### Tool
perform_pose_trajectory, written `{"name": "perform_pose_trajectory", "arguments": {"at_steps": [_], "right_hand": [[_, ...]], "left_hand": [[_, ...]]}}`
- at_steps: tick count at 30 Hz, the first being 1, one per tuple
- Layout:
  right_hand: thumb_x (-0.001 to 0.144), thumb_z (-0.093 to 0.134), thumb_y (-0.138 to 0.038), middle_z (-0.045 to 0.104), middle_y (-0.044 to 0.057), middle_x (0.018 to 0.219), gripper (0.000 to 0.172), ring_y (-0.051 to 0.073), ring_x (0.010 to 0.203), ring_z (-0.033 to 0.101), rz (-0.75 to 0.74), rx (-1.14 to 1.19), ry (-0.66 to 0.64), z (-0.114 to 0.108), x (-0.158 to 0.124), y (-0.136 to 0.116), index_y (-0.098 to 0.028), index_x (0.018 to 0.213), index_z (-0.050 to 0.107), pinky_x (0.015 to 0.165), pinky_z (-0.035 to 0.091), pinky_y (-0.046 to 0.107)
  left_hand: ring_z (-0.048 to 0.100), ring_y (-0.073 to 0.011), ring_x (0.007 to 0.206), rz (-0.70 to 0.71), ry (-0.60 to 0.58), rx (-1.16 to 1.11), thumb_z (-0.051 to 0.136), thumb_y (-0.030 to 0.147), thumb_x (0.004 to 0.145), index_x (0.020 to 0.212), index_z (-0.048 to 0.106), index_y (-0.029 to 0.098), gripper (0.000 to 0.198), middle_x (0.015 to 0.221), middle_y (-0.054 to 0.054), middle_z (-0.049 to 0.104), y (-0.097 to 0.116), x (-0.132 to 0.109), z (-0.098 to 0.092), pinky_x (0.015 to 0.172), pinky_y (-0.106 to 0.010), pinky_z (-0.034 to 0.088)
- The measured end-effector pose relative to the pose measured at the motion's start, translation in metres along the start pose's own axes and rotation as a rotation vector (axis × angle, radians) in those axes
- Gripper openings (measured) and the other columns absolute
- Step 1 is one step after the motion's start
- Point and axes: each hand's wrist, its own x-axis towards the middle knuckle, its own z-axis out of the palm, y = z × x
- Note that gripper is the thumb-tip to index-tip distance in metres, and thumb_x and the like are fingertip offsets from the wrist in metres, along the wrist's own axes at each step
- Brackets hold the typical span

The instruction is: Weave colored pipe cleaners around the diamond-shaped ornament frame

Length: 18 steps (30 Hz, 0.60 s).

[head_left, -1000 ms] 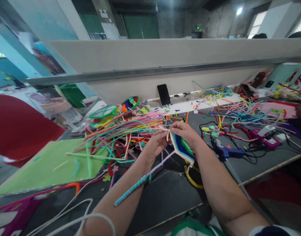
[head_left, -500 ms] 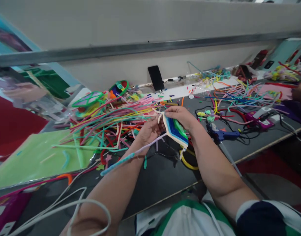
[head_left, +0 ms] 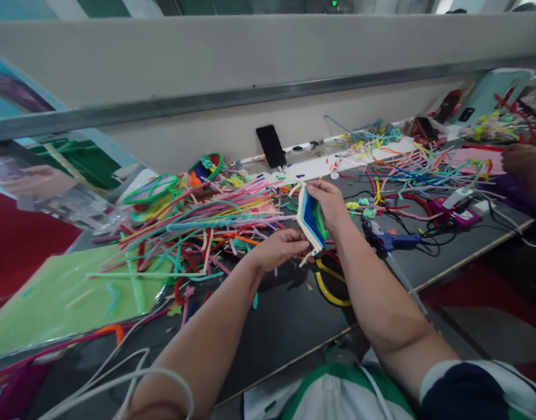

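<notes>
A striped pipe-cleaner piece (head_left: 309, 217), cream, light blue, dark blue and green, is held up above the dark table. My right hand (head_left: 328, 203) is closed on its upper right side, thumb near the top corner. My left hand (head_left: 284, 248) is closed at the lower corner, where a short cream end sticks out; its fingertips are partly hidden. From the piece's left corner a lilac and light-blue pipe-cleaner stem (head_left: 215, 223) stretches left over the pile. Just below my hands lie yellow-and-black scissors (head_left: 333, 286).
Loose pipe cleaners (head_left: 233, 201) heap to the left, beside a green sheet in plastic (head_left: 75, 297). A phone (head_left: 271, 146) leans on the partition. At right are a blue glue gun (head_left: 397, 240), a purple power strip (head_left: 454, 213) with cables, and another person's hand (head_left: 524, 157).
My left hand has moved from the piece's upper left down to its lower corner. The piece has turned more upright, and its stem has swung up to point left. The camera view has shifted slightly.
</notes>
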Motion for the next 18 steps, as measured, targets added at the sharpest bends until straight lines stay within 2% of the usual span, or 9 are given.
{"name": "perform_pose_trajectory", "arguments": {"at_steps": [3, 6, 12, 16, 18], "right_hand": [[0.062, 0.071, -0.03, 0.06, -0.004, 0.062, 0.018, 0.009, 0.058, 0.05, -0.035, -0.066, 0.025, 0.002, -0.002, 0.002, -0.016, 0.073, 0.066, 0.059, 0.039, 0.024], [0.063, 0.068, -0.029, 0.059, -0.004, 0.063, 0.017, 0.009, 0.058, 0.049, -0.07, -0.146, 0.041, 0.003, -0.002, 0.004, -0.016, 0.074, 0.066, 0.06, 0.038, 0.024], [0.066, 0.064, -0.03, 0.06, -0.003, 0.064, 0.017, 0.01, 0.059, 0.048, -0.108, -0.284, 0.025, 0.003, -0.003, 0.004, -0.016, 0.074, 0.066, 0.058, 0.037, 0.024], [0.067, 0.063, -0.031, 0.06, -0.003, 0.063, 0.015, 0.011, 0.059, 0.048, -0.123, -0.364, 0.014, 0.004, -0.004, 0.004, -0.017, 0.071, 0.067, 0.058, 0.038, 0.025], [0.067, 0.065, -0.031, 0.061, -0.003, 0.065, 0.016, 0.011, 0.06, 0.049, -0.125, -0.334, 0.007, 0.005, -0.004, 0.004, -0.017, 0.073, 0.067, 0.06, 0.039, 0.025]], "left_hand": [[0.064, -0.0156, 0.059, -0.067, -0.055, 0.062, 0.077, 0.04, 0.067, 0.079, 0.068, 0.009, 0.035, 0.068, -0.008, 0.068, 0.002, -0.001, 0.006, 0.055, -0.022, 0.046], [0.063, -0.0143, 0.054, -0.096, -0.05, 0.086, 0.076, 0.039, 0.068, 0.072, 0.066, 0.008, 0.032, 0.063, -0.008, 0.066, 0.001, -0.001, 0.006, 0.045, -0.019, 0.04], [0.061, -0.0146, 0.05, -0.185, -0.07, -0.032, 0.076, 0.033, 0.067, 0.072, 0.065, 0.008, 0.028, 0.058, -0.006, 0.062, -0.003, 0.0, 0.013, 0.034, -0.016, 0.032], [0.06, -0.0142, 0.048, -0.189, -0.079, -0.081, 0.075, 0.033, 0.068, 0.072, 0.065, 0.007, 0.028, 0.058, -0.005, 0.06, -0.006, 0.0, 0.021, 0.032, -0.017, 0.033], [0.061, -0.0149, 0.049, -0.186, -0.081, -0.083, 0.075, 0.034, 0.068, 0.073, 0.065, 0.007, 0.03, 0.059, -0.006, 0.061, -0.008, 0.001, 0.021, 0.032, -0.017, 0.035]]}}
